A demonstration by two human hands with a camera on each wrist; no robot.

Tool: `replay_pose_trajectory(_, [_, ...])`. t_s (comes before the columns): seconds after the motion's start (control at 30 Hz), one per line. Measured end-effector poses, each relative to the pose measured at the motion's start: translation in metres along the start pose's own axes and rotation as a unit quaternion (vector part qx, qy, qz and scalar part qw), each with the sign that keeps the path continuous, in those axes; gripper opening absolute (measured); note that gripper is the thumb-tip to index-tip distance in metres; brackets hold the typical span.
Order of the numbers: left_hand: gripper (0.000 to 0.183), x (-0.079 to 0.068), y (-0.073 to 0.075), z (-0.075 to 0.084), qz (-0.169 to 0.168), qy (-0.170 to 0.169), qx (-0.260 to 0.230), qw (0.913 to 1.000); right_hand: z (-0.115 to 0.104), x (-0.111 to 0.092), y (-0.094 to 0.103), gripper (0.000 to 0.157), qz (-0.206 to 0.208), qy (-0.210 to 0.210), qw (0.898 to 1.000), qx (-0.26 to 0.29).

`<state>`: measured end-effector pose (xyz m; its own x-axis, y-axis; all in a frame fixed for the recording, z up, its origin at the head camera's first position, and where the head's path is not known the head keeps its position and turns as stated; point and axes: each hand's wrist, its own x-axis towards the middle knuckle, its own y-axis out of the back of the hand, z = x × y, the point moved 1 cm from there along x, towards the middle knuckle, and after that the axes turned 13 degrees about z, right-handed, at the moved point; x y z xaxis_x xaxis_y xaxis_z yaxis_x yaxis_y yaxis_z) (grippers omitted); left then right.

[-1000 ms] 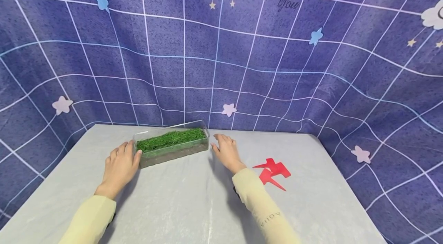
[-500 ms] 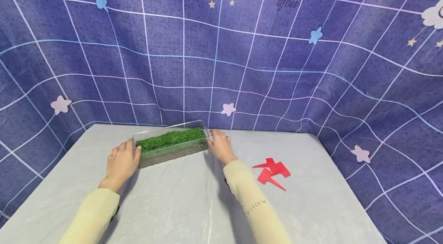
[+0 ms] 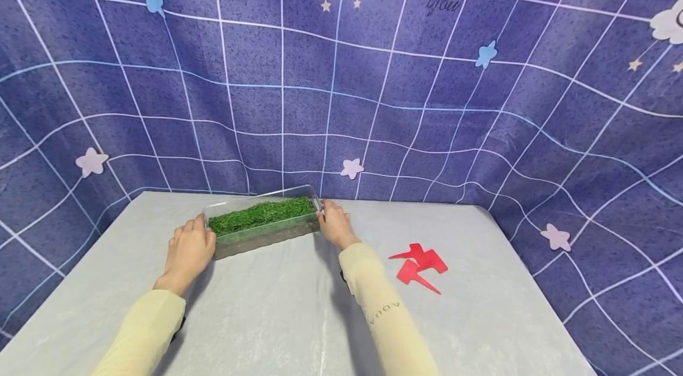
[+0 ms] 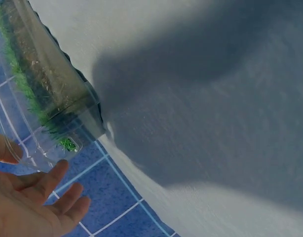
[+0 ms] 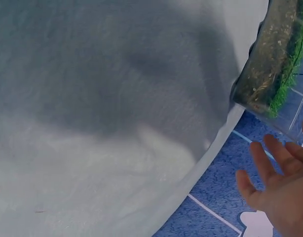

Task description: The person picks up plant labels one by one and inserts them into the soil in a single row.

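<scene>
A long clear plastic planter box (image 3: 267,238) stands at the back left of the table, holding brown soil and green artificial-looking grass (image 3: 264,214). My left hand (image 3: 188,254) rests against its left end, thumb near the front corner. In the left wrist view that hand (image 4: 38,197) has its fingers loosely bent and spread, one fingertip by the handle slot. At the opposite end, my right hand (image 3: 336,225) touches the rim corner. The right wrist view shows this hand (image 5: 284,182) with fingers extended and apart, its thumb cut off by the frame edge.
Three red T-shaped plant labels (image 3: 418,266) lie overlapping on the grey-white table (image 3: 277,316), right of my right forearm. Behind the table hangs a purple-blue gridded curtain (image 3: 304,109) with stars and clouds, close to the box's back edge.
My right hand has moved left and slightly away from me, from beside the box to contact with its right end. The left hand stays at the left end; the labels are unmoved.
</scene>
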<state>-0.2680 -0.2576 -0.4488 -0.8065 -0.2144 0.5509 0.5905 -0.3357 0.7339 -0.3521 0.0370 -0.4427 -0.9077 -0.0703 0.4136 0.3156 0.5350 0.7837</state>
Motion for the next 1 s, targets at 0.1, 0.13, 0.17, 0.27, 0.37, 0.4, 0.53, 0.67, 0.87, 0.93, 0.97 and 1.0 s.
replay_pose_trajectory(0.1, [0.047,0.000,0.000,0.000,-0.005,0.004,-0.002,1.0000,-0.002,0.001,-0.002,0.036,-0.015,-0.008,1.000,0.019])
replay_pose_trajectory(0.13, [0.048,0.000,0.000,0.000,-0.008,0.005,-0.002,1.0000,-0.002,0.001,-0.002,0.036,-0.018,-0.011,0.999,0.027])
replay_pose_trajectory(0.17, [0.048,0.001,0.000,0.000,-0.012,0.007,-0.002,0.9999,-0.003,0.001,-0.003,0.037,-0.022,-0.014,0.999,0.033])
replay_pose_trajectory(0.27, [0.050,0.001,0.000,0.000,-0.020,0.014,-0.002,0.9997,-0.004,0.001,-0.003,0.039,-0.028,-0.018,0.999,0.043])
replay_pose_trajectory(0.37, [0.051,0.003,-0.001,0.000,-0.025,0.021,-0.002,0.9995,-0.004,0.002,-0.003,0.041,-0.035,-0.020,0.998,0.045])
replay_pose_trajectory(0.4, [0.051,0.003,-0.001,-0.001,-0.025,0.022,-0.003,0.9994,-0.005,0.002,-0.003,0.041,-0.037,-0.020,0.998,0.043])
replay_pose_trajectory(0.53, [0.050,0.005,-0.002,-0.001,-0.025,0.025,-0.007,0.9994,-0.007,0.002,-0.003,0.042,-0.048,-0.022,0.998,0.036])
replay_pose_trajectory(0.67, [0.051,0.005,-0.002,-0.002,-0.034,0.027,-0.014,0.9990,-0.009,0.003,-0.002,0.043,-0.061,-0.026,0.997,0.029])
replay_pose_trajectory(0.87, [0.052,0.006,0.001,0.001,-0.046,0.034,-0.031,0.9979,-0.011,0.003,-0.002,0.045,-0.073,-0.036,0.996,0.039])
replay_pose_trajectory(0.93, [0.052,0.006,0.001,0.001,-0.046,0.036,-0.037,0.9976,-0.011,0.004,-0.002,0.046,-0.072,-0.038,0.996,0.047])
replay_pose_trajectory(0.97, [0.052,0.007,0.001,0.001,-0.047,0.036,-0.040,0.9975,-0.011,0.004,-0.001,0.046,-0.071,-0.038,0.995,0.050])
replay_pose_trajectory(1.0, [0.052,0.007,0.001,0.001,-0.047,0.036,-0.041,0.9974,-0.011,0.004,-0.001,0.046,-0.070,-0.037,0.996,0.050])
